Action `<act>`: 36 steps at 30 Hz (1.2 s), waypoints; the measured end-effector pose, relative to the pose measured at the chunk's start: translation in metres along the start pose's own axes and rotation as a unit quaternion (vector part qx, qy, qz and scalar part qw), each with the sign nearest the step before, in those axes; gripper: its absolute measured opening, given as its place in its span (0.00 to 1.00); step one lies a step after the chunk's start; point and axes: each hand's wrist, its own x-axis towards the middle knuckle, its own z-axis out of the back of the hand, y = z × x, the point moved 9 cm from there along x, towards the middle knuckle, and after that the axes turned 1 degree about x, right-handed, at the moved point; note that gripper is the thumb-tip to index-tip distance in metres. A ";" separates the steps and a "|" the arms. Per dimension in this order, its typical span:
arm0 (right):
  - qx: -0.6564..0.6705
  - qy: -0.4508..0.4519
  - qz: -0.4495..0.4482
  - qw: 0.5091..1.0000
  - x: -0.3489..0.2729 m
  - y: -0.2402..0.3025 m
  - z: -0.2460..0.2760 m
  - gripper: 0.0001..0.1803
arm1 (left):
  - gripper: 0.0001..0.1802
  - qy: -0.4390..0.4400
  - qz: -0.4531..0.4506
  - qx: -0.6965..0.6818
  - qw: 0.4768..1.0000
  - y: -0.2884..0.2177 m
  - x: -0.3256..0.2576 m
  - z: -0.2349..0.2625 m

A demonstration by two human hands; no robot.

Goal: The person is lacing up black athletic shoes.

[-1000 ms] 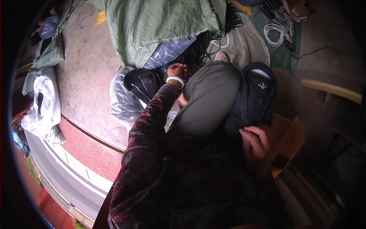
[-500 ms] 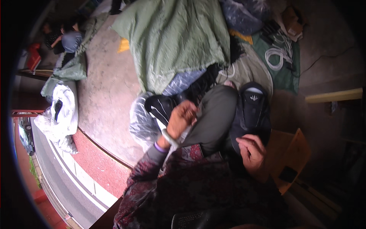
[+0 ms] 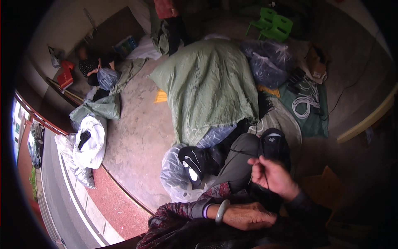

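Note:
My right hand (image 3: 270,176) is raised over my lap, fingers pinched together on a thin black cord (image 3: 244,153); the cord runs off to the left across my knee, and a piece hangs below the fingers. Lower down, my left hand (image 3: 248,216), with a pale bangle at the wrist, lies across my lap with fingers curled, and what they hold, if anything, is hidden. Just beyond my right hand a black fabric item (image 3: 273,145) with a small white mark rests on my leg. A black-and-white item (image 3: 191,166) sits in a clear plastic bag (image 3: 170,166) left of my knee.
A large green woven sack (image 3: 211,87) stands ahead. To the right lie blue plastic bags (image 3: 269,68), coiled white cord (image 3: 301,107) and a cardboard box (image 3: 317,68). White bags (image 3: 89,141) stand left by the floor's edge. Another person (image 3: 93,68) sits at far left; green chairs (image 3: 273,25) stand behind.
My view has tilted up, showing more of the far floor. My left hand has come back toward my lap. My right hand has lifted and now pinches the black cord.

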 end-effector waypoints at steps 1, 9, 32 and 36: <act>0.025 0.045 0.018 0.999 -0.005 0.019 -0.016 0.22 | 0.09 0.005 -0.002 0.009 1.000 -0.004 0.002 0.004; -0.073 0.096 0.283 0.952 -0.100 0.170 -0.084 0.14 | 0.11 -0.119 0.134 0.003 0.984 -0.006 -0.050 0.055; -0.082 -0.299 0.540 0.782 -0.296 0.449 0.184 0.13 | 0.11 -0.153 0.533 0.317 0.770 0.114 -0.419 0.131; -0.079 -0.334 0.556 0.757 -0.329 0.449 0.214 0.14 | 0.11 -0.055 0.587 0.400 0.701 0.128 -0.453 0.131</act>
